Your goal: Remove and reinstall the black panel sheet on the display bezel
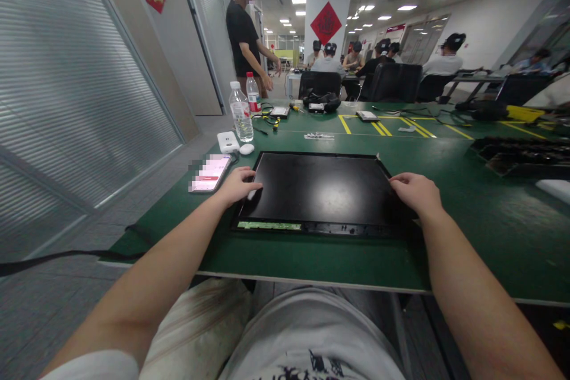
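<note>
Green table [312,258] is filling the foreground of an office, person in a black top [243,41] standing beyond it, others sitting farther back. Black screen panel [320,184] is lying in front of me, face up, between my hands; can't tell if every edge is resting fully on the tabletop. Left hand [238,186] is half curled, thumb over the left rim, fingers along the outer side, apparently pinching it. Right hand [416,190] is bunching its fingertips, nearly closed, at the right edge; touching, but can't tell if it is really gripping.

Green circuit strip [269,225] is sitting exposed along the near edge. Risk: if I'm pulling unevenly, the panel could be twisting and the strip flexing or cracking. Thumb is pressing near the display face, so too much force could be marking it. If the right fingertips are only resting there, that side could be slipping. Phone [210,173] is lying near my left hand, water bottle [241,116] standing behind; a leftward swing could be knocking either.
</note>
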Action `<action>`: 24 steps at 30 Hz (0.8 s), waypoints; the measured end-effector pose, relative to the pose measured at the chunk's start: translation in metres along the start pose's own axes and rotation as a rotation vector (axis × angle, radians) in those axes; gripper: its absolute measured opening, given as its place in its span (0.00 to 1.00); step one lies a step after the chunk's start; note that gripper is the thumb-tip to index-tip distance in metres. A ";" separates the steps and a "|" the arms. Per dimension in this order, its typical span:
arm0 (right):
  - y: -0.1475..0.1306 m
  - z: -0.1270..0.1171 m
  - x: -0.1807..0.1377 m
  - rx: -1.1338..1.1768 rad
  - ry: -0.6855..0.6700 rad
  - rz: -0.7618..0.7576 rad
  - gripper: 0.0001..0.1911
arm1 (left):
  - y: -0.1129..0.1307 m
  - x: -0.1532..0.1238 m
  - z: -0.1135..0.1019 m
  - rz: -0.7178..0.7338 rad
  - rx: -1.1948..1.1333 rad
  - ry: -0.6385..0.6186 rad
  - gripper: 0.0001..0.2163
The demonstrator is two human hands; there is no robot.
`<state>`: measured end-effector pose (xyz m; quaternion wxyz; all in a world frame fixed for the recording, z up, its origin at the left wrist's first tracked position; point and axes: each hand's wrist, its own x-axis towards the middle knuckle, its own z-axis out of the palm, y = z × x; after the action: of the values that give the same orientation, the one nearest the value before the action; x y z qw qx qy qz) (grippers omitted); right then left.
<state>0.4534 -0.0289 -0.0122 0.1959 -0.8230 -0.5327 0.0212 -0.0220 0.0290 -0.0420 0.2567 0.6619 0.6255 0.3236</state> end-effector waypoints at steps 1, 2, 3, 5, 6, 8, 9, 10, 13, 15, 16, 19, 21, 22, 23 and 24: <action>0.000 0.000 0.000 0.001 -0.003 0.003 0.18 | 0.000 0.000 0.000 0.005 0.015 -0.008 0.26; 0.000 0.000 0.000 0.002 -0.006 0.005 0.19 | 0.000 -0.001 -0.001 0.009 0.032 -0.016 0.26; 0.000 0.000 0.000 0.003 -0.008 0.009 0.19 | 0.001 -0.002 -0.002 0.013 0.050 -0.023 0.27; 0.000 0.000 0.000 0.002 -0.009 0.016 0.19 | 0.002 -0.002 -0.003 0.020 0.080 -0.031 0.27; 0.000 0.000 0.000 0.001 -0.006 0.018 0.18 | 0.002 -0.003 -0.003 0.023 0.091 -0.035 0.26; 0.000 0.000 0.000 -0.001 0.002 0.020 0.18 | 0.003 -0.002 -0.003 0.026 0.100 -0.033 0.22; 0.000 0.000 0.000 -0.001 0.004 0.019 0.18 | 0.004 -0.002 -0.003 0.024 0.100 -0.027 0.20; 0.000 0.000 -0.001 -0.002 0.006 0.018 0.18 | 0.004 -0.001 -0.003 0.022 0.099 -0.021 0.19; 0.001 -0.001 -0.001 0.002 0.002 0.015 0.18 | 0.003 0.001 -0.002 0.011 0.099 -0.007 0.18; 0.001 0.000 -0.001 0.007 -0.005 0.015 0.18 | 0.001 0.002 -0.001 0.007 0.105 -0.013 0.21; 0.002 0.000 -0.001 0.009 -0.009 0.016 0.18 | 0.000 0.002 0.000 0.006 0.107 -0.016 0.22; 0.002 0.000 -0.001 0.007 -0.020 0.024 0.19 | -0.004 0.004 0.000 0.002 0.092 -0.013 0.23; 0.003 0.001 -0.001 0.012 -0.021 0.022 0.19 | -0.007 0.004 0.000 0.000 0.074 -0.007 0.22; 0.003 0.001 -0.001 0.015 -0.022 0.022 0.19 | -0.007 0.004 0.000 0.001 0.067 -0.006 0.22; 0.004 0.002 -0.001 0.020 -0.020 0.022 0.19 | -0.008 0.005 0.000 0.000 0.063 -0.006 0.22; 0.005 0.002 0.000 0.028 -0.017 0.021 0.18 | -0.008 0.005 -0.001 -0.002 0.062 -0.005 0.22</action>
<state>0.4566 -0.0301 -0.0161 0.2024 -0.8255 -0.5254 0.0377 -0.0275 0.0341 -0.0467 0.2379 0.6699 0.6351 0.3021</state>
